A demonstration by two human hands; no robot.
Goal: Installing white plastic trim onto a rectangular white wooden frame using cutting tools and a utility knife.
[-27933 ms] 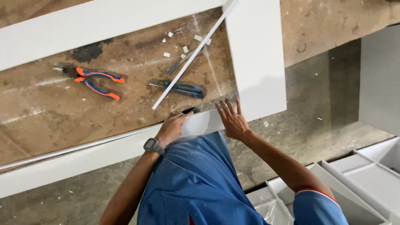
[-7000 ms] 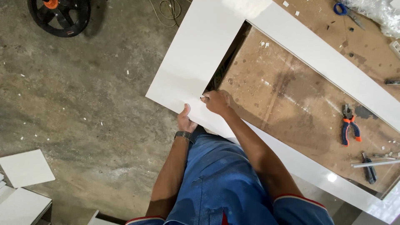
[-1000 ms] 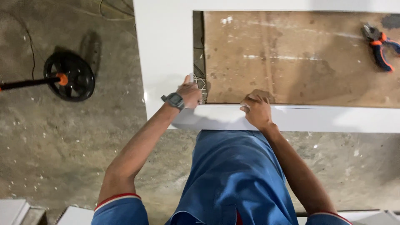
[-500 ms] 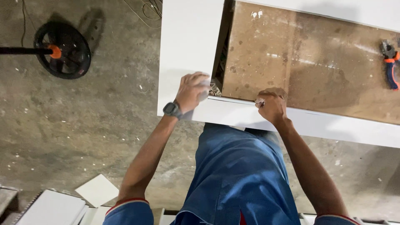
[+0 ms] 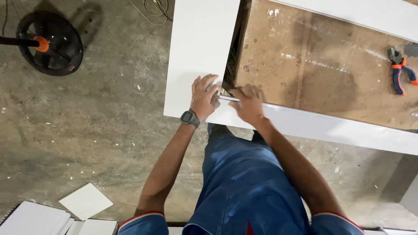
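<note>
A white rectangular frame lies on a brown wooden work table. My left hand, with a dark wristwatch, presses flat on the frame's near left corner, fingers spread. My right hand sits just beside it at the inner corner, fingers curled on a thin white strip along the frame's inner edge. The two hands almost touch. What lies under the right fingers is hidden.
Orange and blue pliers lie on the table at the right. A black round stand base with an orange collar rests on the concrete floor at upper left. White panels are stacked at lower left. Cables lie at the top.
My right hand has slid left along the frame's near rail to the inner corner, close to my left hand. The view has shifted slightly.
</note>
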